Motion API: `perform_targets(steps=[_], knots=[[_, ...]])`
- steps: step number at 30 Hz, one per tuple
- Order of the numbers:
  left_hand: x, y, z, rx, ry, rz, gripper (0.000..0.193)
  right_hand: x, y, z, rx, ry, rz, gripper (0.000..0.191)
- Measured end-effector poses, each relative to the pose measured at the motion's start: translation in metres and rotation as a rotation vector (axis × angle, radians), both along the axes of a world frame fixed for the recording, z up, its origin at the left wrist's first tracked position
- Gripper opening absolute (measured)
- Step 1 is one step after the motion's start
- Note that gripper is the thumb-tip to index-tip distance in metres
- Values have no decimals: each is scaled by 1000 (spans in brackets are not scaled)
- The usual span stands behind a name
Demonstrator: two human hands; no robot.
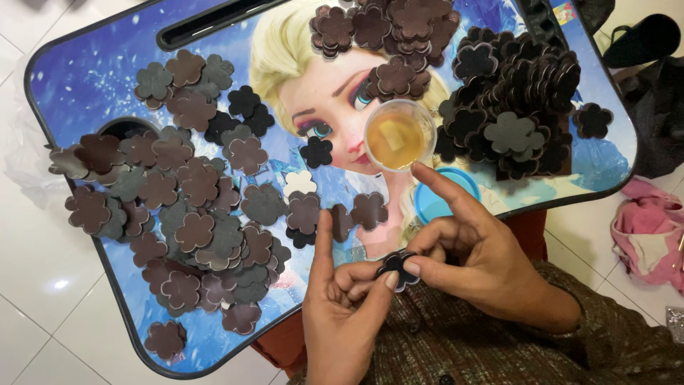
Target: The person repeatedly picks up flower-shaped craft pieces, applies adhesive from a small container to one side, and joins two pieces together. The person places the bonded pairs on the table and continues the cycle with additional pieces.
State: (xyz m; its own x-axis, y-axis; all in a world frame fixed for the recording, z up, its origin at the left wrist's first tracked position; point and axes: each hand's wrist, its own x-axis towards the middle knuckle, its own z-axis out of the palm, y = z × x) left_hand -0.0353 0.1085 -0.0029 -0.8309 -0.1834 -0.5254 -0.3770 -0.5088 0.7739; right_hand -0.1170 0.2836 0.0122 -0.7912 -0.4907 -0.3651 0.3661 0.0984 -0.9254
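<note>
Flower-shaped cutout (pixel 397 265), dark and flat, sat pinched between the thumb and fingers of the left hand (pixel 345 314) and the right hand (pixel 477 253), held just above the near edge of the desk (pixel 92 78). The right index finger pointed out straight, its tip almost touching the open cup of amber liquid (pixel 400 134) just beyond, so a careless lift could probably have tipped it over the loose flower pieces (pixel 192 207) lying left of the hands.
</note>
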Motion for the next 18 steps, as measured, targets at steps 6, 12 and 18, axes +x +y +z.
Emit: perform_targets(steps=[6, 12, 18], knots=[[-1, -2, -1, 8, 30, 1, 107, 0, -1, -1, 9, -6, 0, 103], [2, -4, -3, 0, 33, 14, 107, -6, 7, 2, -114, 37, -88, 96], [1, 3, -2, -1, 60, 0, 106, 0, 5, 0, 0, 77, 37, 114]])
